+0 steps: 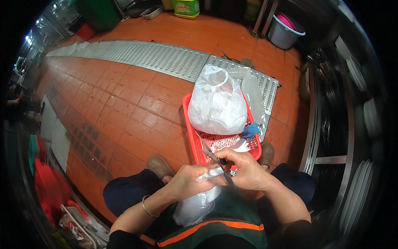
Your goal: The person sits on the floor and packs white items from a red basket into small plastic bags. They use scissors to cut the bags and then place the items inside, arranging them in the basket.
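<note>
My right hand [250,171] grips a pair of dark-handled scissors [210,153], whose blades point up and to the left, spread apart. Pinched in my left hand [189,182] is the bunched top of a clear plastic bag [194,207], which hangs onto my lap over a dark green apron [231,208] with orange trim. What fills this bag is hard to make out. In front of my hands stands a red perforated plastic basket [187,124]. It bears a full white plastic bag [217,109], a blue cloth or glove [250,130] and some white pieces [241,145].
A perforated metal drain cover [149,54] crosses the orange tiled floor [130,96]. At right, a metal rack [331,160] holds stacked white plates [356,199]. Red plastic baskets [51,190] line the left. A grey bucket [284,33] stands behind. Another person's hand [14,101] shows far left.
</note>
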`<state>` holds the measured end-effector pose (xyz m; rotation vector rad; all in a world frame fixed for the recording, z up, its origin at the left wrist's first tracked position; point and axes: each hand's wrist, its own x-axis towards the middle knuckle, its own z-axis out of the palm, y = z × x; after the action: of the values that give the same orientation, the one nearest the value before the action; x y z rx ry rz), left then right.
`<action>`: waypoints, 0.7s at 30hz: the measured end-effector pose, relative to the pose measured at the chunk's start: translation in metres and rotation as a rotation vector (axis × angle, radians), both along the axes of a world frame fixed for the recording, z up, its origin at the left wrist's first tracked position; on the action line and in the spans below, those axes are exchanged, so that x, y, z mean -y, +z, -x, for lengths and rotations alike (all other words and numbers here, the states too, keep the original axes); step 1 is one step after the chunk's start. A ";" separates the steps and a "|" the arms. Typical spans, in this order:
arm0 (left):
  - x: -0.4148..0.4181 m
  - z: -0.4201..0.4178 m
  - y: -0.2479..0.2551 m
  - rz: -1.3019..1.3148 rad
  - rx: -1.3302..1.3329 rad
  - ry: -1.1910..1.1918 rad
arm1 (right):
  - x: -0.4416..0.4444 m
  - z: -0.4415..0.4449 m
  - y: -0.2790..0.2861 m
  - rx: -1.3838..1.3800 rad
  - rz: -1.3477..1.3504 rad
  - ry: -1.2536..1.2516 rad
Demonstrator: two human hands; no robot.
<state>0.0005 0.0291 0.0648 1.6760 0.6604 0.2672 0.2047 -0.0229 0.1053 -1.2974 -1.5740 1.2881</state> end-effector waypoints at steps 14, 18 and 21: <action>0.000 0.001 0.001 0.325 0.189 0.108 | -0.003 -0.007 -0.001 -0.358 0.240 -0.277; -0.003 0.013 -0.005 0.169 0.147 0.278 | 0.003 -0.022 -0.001 0.005 0.105 -0.104; -0.007 0.012 -0.004 0.171 0.063 0.448 | 0.021 -0.034 0.004 0.170 0.145 0.053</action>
<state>-0.0111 0.0366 0.0610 1.3381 0.9807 0.5638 0.2387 -0.0437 0.1091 -1.4978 -1.6662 1.3770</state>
